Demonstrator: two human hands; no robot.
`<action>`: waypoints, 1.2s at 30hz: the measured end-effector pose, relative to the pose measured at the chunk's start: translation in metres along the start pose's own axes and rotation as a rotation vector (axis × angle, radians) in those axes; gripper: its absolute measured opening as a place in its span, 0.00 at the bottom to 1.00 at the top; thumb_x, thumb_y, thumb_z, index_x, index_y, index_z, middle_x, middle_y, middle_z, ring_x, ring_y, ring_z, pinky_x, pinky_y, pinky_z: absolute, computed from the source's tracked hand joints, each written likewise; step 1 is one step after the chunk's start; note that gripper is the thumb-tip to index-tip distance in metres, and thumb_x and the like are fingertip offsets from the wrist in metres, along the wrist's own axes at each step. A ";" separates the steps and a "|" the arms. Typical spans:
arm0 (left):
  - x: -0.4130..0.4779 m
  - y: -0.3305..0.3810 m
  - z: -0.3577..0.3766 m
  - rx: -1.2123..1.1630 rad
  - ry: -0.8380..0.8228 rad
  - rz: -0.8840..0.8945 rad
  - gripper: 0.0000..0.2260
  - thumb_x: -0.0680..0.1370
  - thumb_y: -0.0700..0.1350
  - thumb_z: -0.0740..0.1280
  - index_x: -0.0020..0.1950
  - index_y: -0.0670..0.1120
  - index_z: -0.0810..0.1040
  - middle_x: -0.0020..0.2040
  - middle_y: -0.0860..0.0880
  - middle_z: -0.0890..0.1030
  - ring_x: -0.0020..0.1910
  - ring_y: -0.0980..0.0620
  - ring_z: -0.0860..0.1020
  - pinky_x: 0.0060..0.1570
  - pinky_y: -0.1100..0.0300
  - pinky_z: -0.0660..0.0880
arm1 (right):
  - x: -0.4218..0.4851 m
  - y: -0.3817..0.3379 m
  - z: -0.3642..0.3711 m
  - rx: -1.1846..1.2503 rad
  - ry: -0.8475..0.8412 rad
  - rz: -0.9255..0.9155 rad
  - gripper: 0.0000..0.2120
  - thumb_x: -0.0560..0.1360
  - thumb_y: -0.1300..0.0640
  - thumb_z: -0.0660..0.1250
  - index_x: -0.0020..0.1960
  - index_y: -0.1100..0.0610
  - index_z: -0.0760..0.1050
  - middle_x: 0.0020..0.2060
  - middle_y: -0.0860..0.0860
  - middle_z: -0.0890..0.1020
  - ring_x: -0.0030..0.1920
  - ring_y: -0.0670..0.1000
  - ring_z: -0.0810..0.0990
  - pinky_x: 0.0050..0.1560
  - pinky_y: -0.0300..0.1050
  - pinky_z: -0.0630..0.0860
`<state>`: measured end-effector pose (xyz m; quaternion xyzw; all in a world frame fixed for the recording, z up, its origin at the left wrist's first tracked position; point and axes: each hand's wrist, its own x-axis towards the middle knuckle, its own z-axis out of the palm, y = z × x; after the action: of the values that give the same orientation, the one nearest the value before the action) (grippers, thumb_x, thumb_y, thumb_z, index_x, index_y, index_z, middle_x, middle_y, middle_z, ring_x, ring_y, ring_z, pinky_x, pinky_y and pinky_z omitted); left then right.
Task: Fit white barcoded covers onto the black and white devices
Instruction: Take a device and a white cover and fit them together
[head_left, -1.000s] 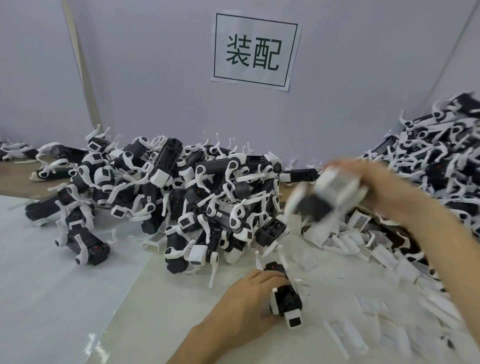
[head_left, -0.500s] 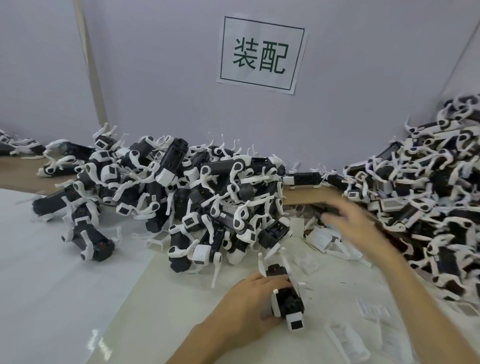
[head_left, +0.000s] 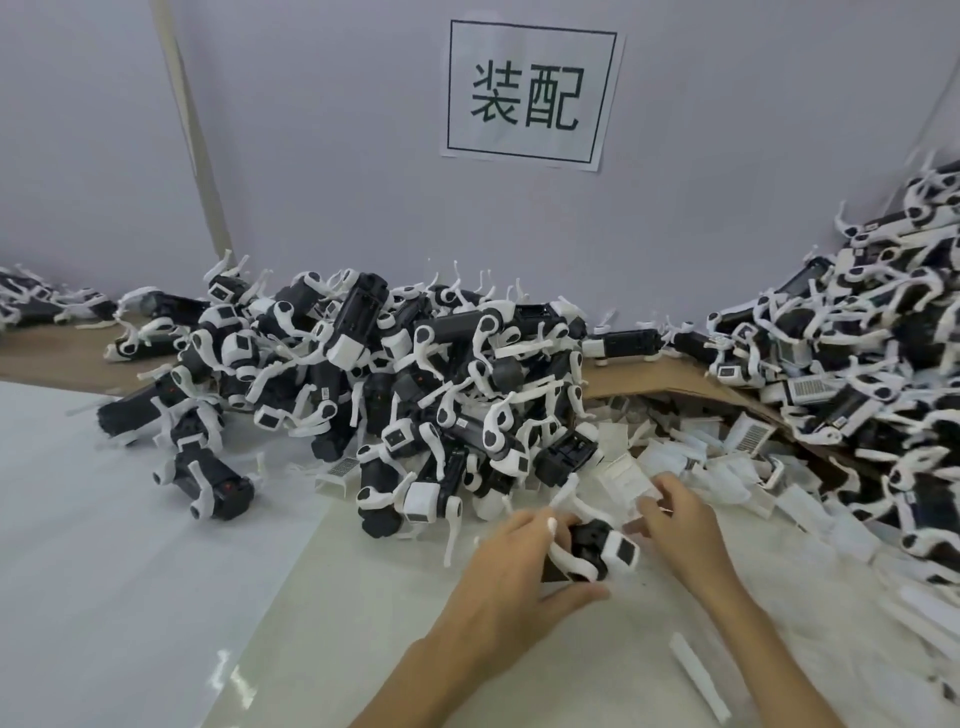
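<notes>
The right hand (head_left: 680, 525) had returned pinching a flat white cover (head_left: 625, 477) beside the black-and-white device (head_left: 597, 548) the left hand (head_left: 519, 577) gripped; fitting seemed next.

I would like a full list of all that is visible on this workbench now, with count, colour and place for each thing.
Sign: one, white with black characters, on the grey wall.
Middle pile of devices: too many to count, black and white, centre, against the wall.
Right pile of devices: too many to count, black and white, right side.
Cardboard: one sheet, brown, along the wall under the piles.
Loose covers: many, white, some barcoded, between the piles.
Held device: one, black and white, in the left hand.
White cover: one, white, at the right fingertips.
Left hand: one, grips the held device.
Right hand: one, pinches the white cover.
</notes>
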<state>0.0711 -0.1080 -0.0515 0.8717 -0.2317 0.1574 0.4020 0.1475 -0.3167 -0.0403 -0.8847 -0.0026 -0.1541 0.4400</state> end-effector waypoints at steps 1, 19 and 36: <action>0.000 0.002 -0.003 -0.056 0.010 -0.057 0.20 0.69 0.69 0.65 0.50 0.57 0.70 0.56 0.61 0.78 0.53 0.63 0.74 0.52 0.64 0.75 | 0.000 -0.002 -0.003 0.083 0.016 -0.003 0.08 0.79 0.66 0.62 0.44 0.55 0.72 0.41 0.51 0.83 0.34 0.50 0.85 0.38 0.47 0.79; 0.009 0.002 -0.026 -1.063 0.070 -0.417 0.23 0.76 0.49 0.72 0.68 0.41 0.73 0.54 0.42 0.85 0.54 0.46 0.84 0.46 0.61 0.79 | -0.005 -0.003 0.001 0.131 -0.130 -0.112 0.13 0.77 0.38 0.63 0.41 0.44 0.78 0.27 0.46 0.79 0.29 0.49 0.80 0.32 0.36 0.74; 0.003 0.009 -0.033 -1.119 -0.095 -0.374 0.26 0.76 0.59 0.69 0.70 0.50 0.71 0.58 0.44 0.80 0.55 0.48 0.82 0.49 0.56 0.78 | -0.006 0.002 0.010 0.190 -0.206 -0.189 0.15 0.74 0.29 0.59 0.49 0.37 0.76 0.33 0.48 0.76 0.33 0.47 0.76 0.37 0.43 0.72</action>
<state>0.0660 -0.0882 -0.0235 0.5595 -0.1395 -0.1013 0.8107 0.1452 -0.3090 -0.0488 -0.8460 -0.1453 -0.1024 0.5027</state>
